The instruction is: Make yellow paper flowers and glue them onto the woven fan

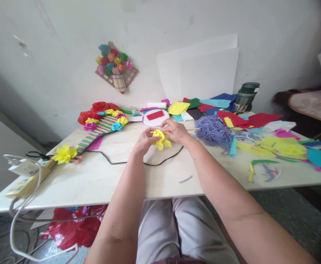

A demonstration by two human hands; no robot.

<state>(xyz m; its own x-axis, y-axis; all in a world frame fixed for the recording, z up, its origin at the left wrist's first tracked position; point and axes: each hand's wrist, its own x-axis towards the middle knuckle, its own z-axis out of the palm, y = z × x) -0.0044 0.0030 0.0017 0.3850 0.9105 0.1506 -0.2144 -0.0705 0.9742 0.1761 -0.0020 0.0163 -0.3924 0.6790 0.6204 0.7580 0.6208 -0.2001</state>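
A yellow paper flower (162, 140) is between my two hands, over the middle of the table. My left hand (145, 140) pinches it from the left side. My right hand (174, 131) is closed at its upper right, on a thin wooden stick (192, 129) that sticks out to the right. The exact grip of the fingertips is partly hidden. Just beyond the hands lies a white oval piece (145, 120) with a red paper rectangle (155, 115) on it. A woven fan-shaped craft (101, 128) edged with coloured paper flowers rests to the left.
To the right are a purple yarn heap (213, 130), coloured paper scraps (283, 146) and a dark bottle (247, 97). A black cable (113, 162) crosses the table towards a power strip (25, 183) at the left. A red plastic bag (75, 227) sits below the table.
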